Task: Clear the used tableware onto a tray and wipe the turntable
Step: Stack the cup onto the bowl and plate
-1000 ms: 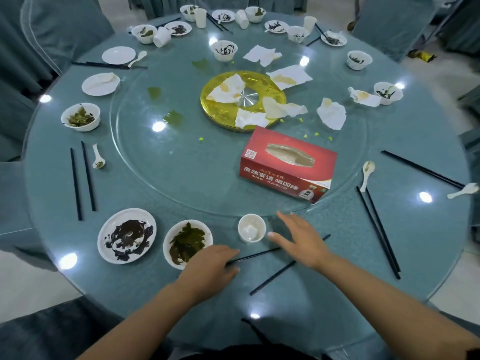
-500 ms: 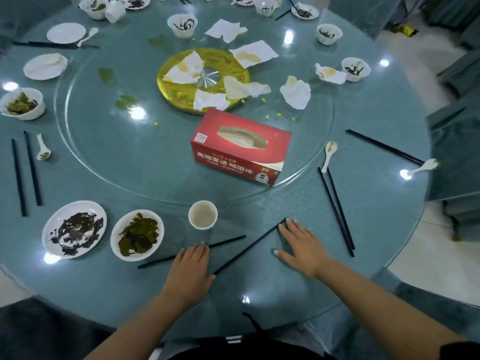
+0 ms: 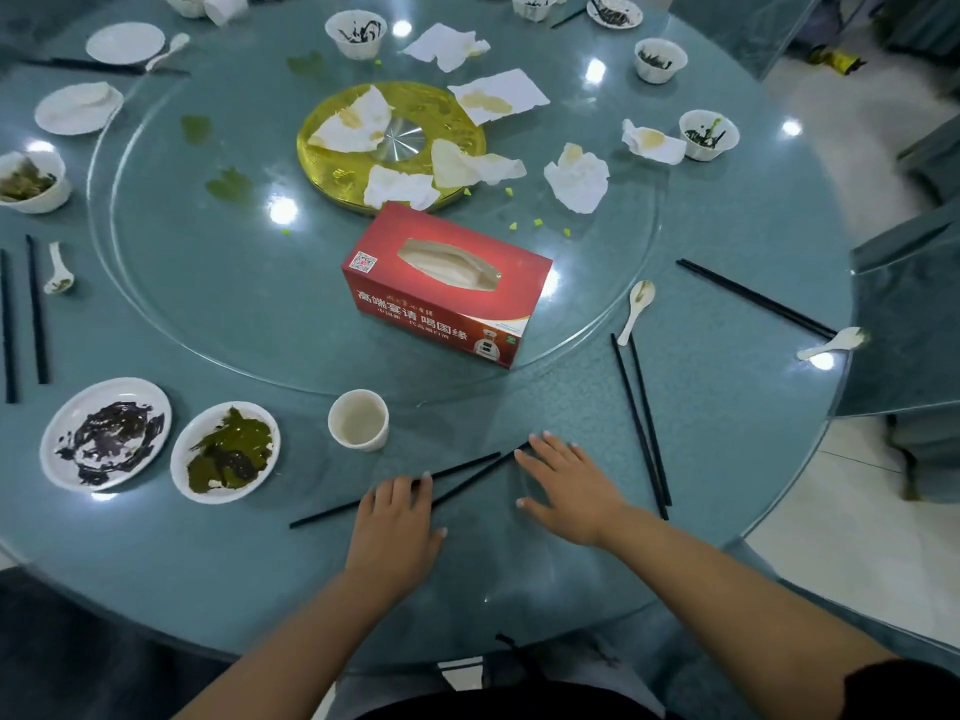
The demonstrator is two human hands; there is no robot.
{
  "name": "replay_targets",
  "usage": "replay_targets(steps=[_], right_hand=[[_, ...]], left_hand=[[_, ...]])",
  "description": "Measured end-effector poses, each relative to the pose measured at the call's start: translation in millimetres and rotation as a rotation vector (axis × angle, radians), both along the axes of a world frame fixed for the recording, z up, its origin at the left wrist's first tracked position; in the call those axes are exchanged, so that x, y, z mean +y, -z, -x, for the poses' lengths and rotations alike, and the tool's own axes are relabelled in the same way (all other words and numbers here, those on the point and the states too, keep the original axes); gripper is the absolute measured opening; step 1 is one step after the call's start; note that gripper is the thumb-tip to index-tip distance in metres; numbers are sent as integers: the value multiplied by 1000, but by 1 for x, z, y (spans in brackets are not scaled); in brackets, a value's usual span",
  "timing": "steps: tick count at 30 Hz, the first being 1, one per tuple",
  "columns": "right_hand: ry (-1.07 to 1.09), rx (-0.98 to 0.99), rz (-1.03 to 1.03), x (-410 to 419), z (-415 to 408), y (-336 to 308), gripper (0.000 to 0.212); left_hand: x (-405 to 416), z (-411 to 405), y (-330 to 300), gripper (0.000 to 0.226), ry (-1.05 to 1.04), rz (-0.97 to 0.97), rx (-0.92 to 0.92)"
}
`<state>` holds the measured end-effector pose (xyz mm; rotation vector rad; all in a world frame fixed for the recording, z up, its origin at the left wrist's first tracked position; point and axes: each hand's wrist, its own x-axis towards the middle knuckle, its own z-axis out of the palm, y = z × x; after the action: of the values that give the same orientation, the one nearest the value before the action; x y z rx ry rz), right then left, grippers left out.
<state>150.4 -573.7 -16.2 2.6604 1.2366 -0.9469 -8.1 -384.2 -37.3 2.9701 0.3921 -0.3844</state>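
My left hand (image 3: 397, 522) lies flat on a pair of black chopsticks (image 3: 462, 472) at the near edge of the round table. My right hand (image 3: 569, 488) rests flat beside it, fingertips at the chopsticks' far ends. A white cup (image 3: 358, 419) stands just beyond them. Left of the cup are a green-smeared plate (image 3: 226, 452) and a dark-smeared plate (image 3: 106, 433). The glass turntable (image 3: 234, 283) carries a red tissue box (image 3: 447, 283), a gold centre disc (image 3: 337, 168), stained napkins (image 3: 576, 179) and green crumbs.
More black chopsticks (image 3: 641, 418) and a white spoon (image 3: 636, 309) lie to the right; another pair (image 3: 756, 298) and spoon (image 3: 831, 344) sit near the right rim. Bowls (image 3: 31, 181), small plates (image 3: 78, 109) and chopsticks (image 3: 36, 309) line the left and far sides. Covered chairs (image 3: 909, 304) stand at the right.
The view has shifted closer and rightward. Both hands slid toward each other along the near chopsticks, which now lie closer together under my left hand.
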Motion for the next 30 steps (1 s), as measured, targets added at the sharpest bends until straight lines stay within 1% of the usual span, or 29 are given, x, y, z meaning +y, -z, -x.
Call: replay_targets(steps=[4,7,12,14,15,17,19,22,26,30], right_hand=[[-52,32,-14,-13,-7,-2,69],[-66,44,-25,-25,-16,-3,69],[-37,59,-55,-41,-35,-3,69],[-12,65,-66,-47,-40,-3,68],[5,68,-72,-49,-42,-2,68],[34,64,-85,-53,-44,-2,68],[72,59,-92,-57,-44,-1,68],[144,54,-99,-63,-40,-3,67],[197,43,-96,-70,-33,-8,66],[254,30,-96,-73,-27,-11,65]], left_hand=[[-18,-20,0,68,9,22,-52],[-27,-33,3,65,8,25,-36],[-29,-42,11,67,-1,71,-58],[-28,-44,12,63,-41,108,-47],[-28,-45,10,56,-61,130,-25],[-30,-49,6,35,-108,151,46],[-29,-52,7,25,-120,142,110],[-27,-58,9,25,-126,131,174],[-26,-64,13,29,-106,68,250],[-25,-65,16,27,-70,22,310]])
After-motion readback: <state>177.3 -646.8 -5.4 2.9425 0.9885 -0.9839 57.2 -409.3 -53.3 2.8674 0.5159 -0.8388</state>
